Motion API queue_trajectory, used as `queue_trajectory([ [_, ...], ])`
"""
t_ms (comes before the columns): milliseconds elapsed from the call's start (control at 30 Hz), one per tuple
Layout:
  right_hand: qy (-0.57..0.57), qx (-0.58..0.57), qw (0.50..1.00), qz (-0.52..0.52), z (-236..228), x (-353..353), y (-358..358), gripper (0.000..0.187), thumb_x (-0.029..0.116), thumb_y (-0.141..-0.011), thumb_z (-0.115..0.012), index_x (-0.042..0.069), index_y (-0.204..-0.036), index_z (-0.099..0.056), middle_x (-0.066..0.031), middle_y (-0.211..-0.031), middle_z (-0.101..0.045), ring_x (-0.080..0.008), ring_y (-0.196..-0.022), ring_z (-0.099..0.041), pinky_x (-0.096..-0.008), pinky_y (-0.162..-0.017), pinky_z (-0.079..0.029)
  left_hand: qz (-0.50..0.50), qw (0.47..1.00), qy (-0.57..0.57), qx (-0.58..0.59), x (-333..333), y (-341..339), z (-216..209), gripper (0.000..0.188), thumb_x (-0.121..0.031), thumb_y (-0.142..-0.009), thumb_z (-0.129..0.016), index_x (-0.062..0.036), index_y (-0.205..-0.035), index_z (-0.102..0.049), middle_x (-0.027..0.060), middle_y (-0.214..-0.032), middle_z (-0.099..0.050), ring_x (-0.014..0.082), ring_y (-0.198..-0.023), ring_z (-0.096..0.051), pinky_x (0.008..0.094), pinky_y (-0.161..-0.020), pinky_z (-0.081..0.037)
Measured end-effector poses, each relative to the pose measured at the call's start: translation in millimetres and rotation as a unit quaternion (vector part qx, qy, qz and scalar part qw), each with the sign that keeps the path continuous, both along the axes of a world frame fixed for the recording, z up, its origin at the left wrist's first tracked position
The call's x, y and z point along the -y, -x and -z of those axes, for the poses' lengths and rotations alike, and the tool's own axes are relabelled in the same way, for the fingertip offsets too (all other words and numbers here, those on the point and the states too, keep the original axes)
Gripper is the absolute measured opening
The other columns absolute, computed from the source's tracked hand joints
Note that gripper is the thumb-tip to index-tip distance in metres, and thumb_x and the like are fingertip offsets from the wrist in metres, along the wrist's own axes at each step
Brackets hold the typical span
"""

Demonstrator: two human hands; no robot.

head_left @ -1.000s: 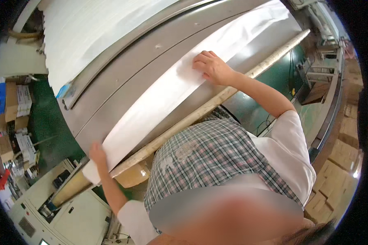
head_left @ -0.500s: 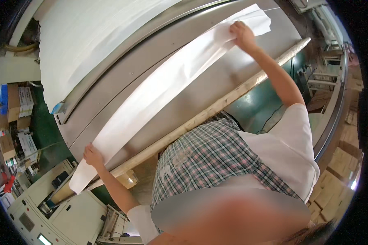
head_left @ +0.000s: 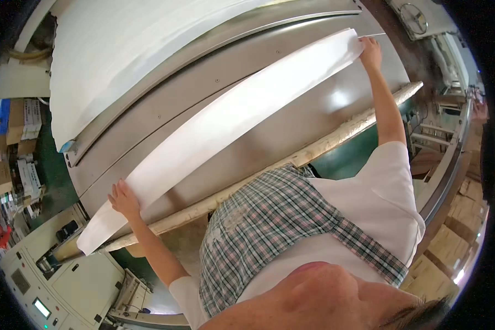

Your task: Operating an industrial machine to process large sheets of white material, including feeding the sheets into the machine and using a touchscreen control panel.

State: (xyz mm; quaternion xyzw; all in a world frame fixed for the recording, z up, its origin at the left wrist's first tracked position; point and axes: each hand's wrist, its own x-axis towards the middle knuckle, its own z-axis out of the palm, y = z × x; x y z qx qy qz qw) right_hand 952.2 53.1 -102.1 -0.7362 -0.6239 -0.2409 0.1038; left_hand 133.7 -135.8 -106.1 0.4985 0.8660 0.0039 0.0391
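A long strip of folded white cloth (head_left: 242, 113) lies slantwise over the grey metal table (head_left: 335, 93), from near left to far right. My left hand (head_left: 125, 199) rests on the strip close to its left end, with the fingers spread out. At the far right end, my right hand (head_left: 370, 50) has its bent fingers on the strip's edge and grips it there. The strip looks flat and smooth along its length. Part of the right fingertips is hard to make out.
Wide white sheeting (head_left: 121, 60) covers the far side, behind a raised metal bar (head_left: 214, 47). A pale wrapped roller (head_left: 335, 140) runs along the table's near edge, against my apron. A control cabinet (head_left: 49, 286) stands at the lower left, and cartons (head_left: 23, 124) are stacked at the left.
My right hand has moved right to the strip's far end, and the crumpled end there now lies straight and flat. My left hand stays near the left end, its fingers now spread.
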Motion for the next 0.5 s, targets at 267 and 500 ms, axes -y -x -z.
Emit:
queue_trajectory([
  [267, 0.137, -0.256, 0.954, -0.07, -1.1, -33.9, -45.0, 0.025, 0.021, -0.083, -0.048, 0.015, -0.105, -0.059, -0.0154, -0.104, -0.058, -0.0307, -0.099, -0.054, -0.0387, -0.084, -0.042, -0.031, 0.997, 0.06, -0.039, -7.1, -19.7, -0.7, 0.055, -0.055, -0.088, -0.023, -0.0207, -0.122, -0.049, 0.0097, -0.136, -0.035, 0.0378, -0.128, -0.018, 0.058, -0.098, -0.015],
  [500, 0.328, 0.032, 0.938, -0.108, 77.6, -92.1, -60.2, 0.046, 0.029, -0.091, -0.031, 0.007, -0.131, -0.033, -0.0151, -0.128, -0.043, -0.0283, -0.12, -0.039, -0.0403, -0.094, -0.034, -0.028, 0.989, 0.141, -0.041, -26.3, -22.8, 21.1, 0.053, -0.052, -0.089, -0.023, -0.0199, -0.125, -0.044, 0.0122, -0.137, -0.031, 0.0397, -0.127, -0.019, 0.0622, -0.095, -0.016],
])
